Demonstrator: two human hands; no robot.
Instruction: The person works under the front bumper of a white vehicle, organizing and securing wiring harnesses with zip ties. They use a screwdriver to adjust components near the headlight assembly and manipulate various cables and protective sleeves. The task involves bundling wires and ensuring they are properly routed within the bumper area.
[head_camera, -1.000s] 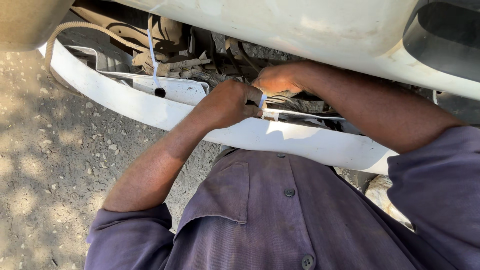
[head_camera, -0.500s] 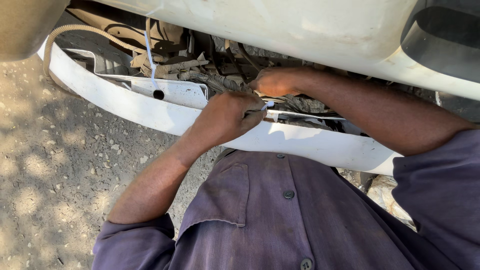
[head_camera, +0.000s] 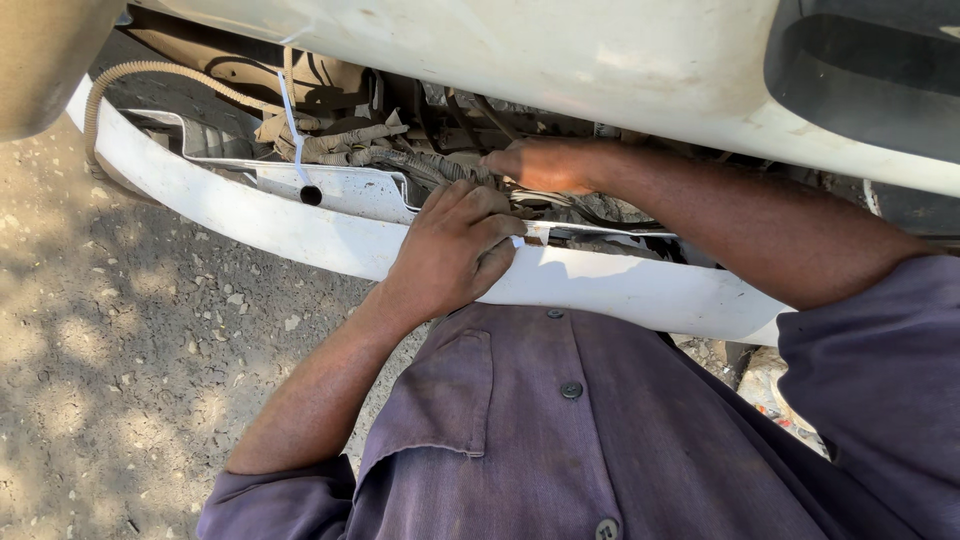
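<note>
2 hands work in the gap behind the white bumper panel (head_camera: 250, 215). Since 1 second ago our left hand (head_camera: 455, 250) has slid down from the wiring onto the panel's upper edge, fingers curled over it, gripping. Our right hand (head_camera: 545, 165) stays deeper in, fingertips hidden among the taped wiring harness (head_camera: 370, 150); we cannot tell what it holds. The panel seems steadied now.

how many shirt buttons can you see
3: one button at the shirt's top edge by the white panel, one mid-chest, one at the frame's bottom. Others may be hidden.
</note>
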